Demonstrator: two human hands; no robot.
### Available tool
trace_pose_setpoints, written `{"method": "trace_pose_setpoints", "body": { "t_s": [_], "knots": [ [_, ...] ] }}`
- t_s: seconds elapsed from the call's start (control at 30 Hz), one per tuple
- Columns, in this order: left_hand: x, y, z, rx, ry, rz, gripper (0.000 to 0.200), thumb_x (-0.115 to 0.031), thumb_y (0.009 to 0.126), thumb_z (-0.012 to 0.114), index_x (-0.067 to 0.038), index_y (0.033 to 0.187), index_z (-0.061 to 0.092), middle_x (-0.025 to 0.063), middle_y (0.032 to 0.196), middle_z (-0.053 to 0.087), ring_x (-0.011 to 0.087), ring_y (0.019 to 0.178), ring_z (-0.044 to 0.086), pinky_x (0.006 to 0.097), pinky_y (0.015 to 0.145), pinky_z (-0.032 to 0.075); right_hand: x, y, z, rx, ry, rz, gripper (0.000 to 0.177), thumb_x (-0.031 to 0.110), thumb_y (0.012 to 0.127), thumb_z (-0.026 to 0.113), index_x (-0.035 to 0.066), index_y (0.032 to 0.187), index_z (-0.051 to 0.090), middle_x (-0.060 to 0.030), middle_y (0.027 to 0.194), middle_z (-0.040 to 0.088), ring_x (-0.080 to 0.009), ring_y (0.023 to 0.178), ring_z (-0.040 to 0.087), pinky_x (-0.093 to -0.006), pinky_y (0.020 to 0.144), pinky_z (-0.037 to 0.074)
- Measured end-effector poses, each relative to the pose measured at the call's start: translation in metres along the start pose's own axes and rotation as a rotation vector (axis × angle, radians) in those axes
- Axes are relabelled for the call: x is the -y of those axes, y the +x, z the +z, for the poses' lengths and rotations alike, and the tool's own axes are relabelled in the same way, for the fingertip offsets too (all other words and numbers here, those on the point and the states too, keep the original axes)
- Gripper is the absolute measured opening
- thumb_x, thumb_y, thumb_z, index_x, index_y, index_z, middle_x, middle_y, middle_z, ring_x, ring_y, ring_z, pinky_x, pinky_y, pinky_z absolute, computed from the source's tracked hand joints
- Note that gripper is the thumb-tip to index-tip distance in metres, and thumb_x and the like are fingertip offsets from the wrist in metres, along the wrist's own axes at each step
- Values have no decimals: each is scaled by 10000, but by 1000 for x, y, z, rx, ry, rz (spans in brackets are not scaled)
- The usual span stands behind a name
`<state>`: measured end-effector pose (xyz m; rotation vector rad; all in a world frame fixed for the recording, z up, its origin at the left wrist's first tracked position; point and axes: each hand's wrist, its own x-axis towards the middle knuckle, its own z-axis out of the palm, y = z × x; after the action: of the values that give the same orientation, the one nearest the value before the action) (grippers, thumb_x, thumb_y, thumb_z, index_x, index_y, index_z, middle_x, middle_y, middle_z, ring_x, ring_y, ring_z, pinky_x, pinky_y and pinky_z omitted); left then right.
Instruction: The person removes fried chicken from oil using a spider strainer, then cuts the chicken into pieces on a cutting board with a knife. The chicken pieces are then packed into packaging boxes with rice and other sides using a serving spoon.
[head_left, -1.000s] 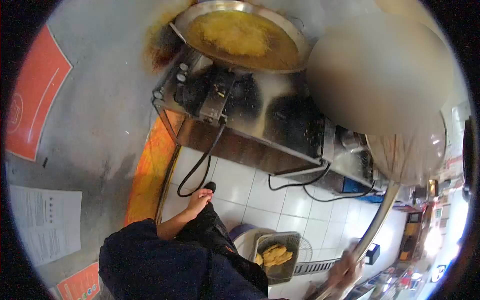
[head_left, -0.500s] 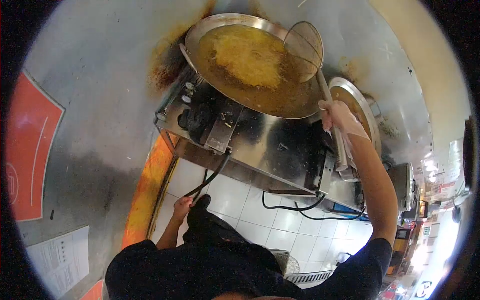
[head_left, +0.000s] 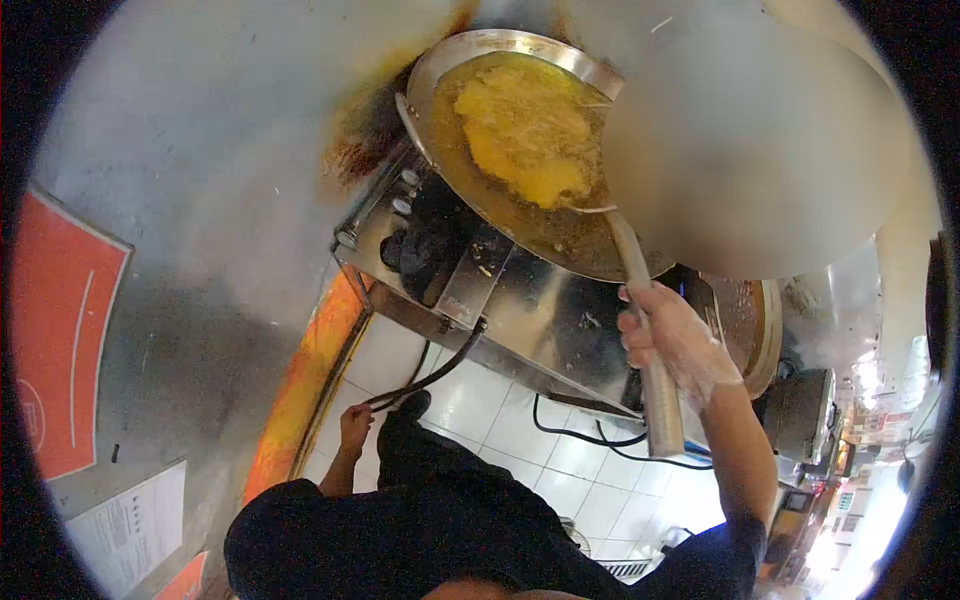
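Note:
My right hand (head_left: 685,335), in a thin clear glove, is closed around the thick handle (head_left: 632,250) of a long-handled skimmer. The skimmer's wire head reaches the wok but is mostly hidden by a blurred patch. A yellow, bubbling mass of frying food (head_left: 525,135) floats in the oil of the large wok (head_left: 450,50). Down at the lower left, my left hand (head_left: 354,425) has curled fingers and overlaps the lower end of a black hose (head_left: 440,370); what it holds I cannot tell.
The wok sits on a steel burner stand (head_left: 540,290) with knobs on its left side. A second pan (head_left: 765,345) stands to the right, beside a metal box (head_left: 800,415). White floor tiles (head_left: 520,430) lie below. A metal wall with a red sign (head_left: 70,330) rises at left.
The skimmer's handle has swung lower and nearer, and its head has gone from over the wok's right side toward the frying food. The view has shifted slightly. My left hand stays by the hose.

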<state>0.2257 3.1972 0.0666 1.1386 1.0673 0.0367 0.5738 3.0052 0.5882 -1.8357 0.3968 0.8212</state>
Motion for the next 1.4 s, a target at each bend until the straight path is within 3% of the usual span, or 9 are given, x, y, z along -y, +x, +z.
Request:
{"method": "trace_pose_setpoints", "body": {
  "t_s": [0.1,0.37,0.57,0.8,0.97,1.07,1.17,1.27,1.4],
  "knots": [
    [-30,-1,5,-12,24,-47,236,-192,850,610,-33,1023,623,39,830,630,132,713,593,262,608,459,-3,-7,6,78,-117,-65,222,263,930,480,88,1062,446,-5,684,444,-72,440,363,-208,373,311],
    [-40,1,-4,-53,77,39,216,-169,869,567,-7,999,625,38,772,614,128,678,565,255,611,452,-15,8,22,357,261,89,223,246,939,467,65,1064,430,2,666,440,-39,420,341,-199,335,299],
    [-42,-13,10,-27,81,-48,257,-263,887,616,-33,1002,630,48,870,645,142,777,605,305,662,480,-16,16,27,367,323,47,239,261,951,457,62,1084,458,12,665,429,-30,400,307,-196,311,272],
    [-32,-12,9,40,-23,-20,206,-145,869,547,-32,1023,626,65,919,649,167,804,617,307,681,487,-17,20,27,371,208,7,256,277,963,453,61,1100,470,37,636,434,-29,396,333,-192,313,273],
    [-70,-24,23,72,29,-11,201,-96,847,545,-33,1022,622,68,942,642,165,821,616,303,684,486,-16,39,26,518,484,34,226,204,972,448,23,1106,472,3,694,460,-25,412,340,-176,310,268],
    [-88,-37,21,82,-218,292,214,-60,818,553,-27,1017,625,55,920,627,149,817,596,286,694,474,-11,15,26,412,436,2,229,204,961,448,13,1086,473,-16,677,464,-44,417,336,-197,335,279],
    [-100,-47,18,-86,-173,196,216,-68,826,553,-34,1027,623,50,939,621,150,800,592,278,699,468,-23,12,17,449,418,15,197,227,945,451,34,948,494,1,564,422,-76,406,367,-223,359,278],
    [-91,-54,16,-80,-159,142,224,-85,828,554,-31,1036,616,48,946,623,150,805,591,274,709,466,-9,5,31,267,52,-110,219,259,919,475,56,841,500,1,541,416,-96,407,371,-247,363,280],
    [-104,-58,25,-12,-249,150,254,-130,808,572,-37,1041,617,48,934,617,147,825,587,282,725,463,-18,49,55,190,231,-273,236,260,913,487,41,828,508,-15,553,435,-102,421,378,-257,365,285]
  ]
}}
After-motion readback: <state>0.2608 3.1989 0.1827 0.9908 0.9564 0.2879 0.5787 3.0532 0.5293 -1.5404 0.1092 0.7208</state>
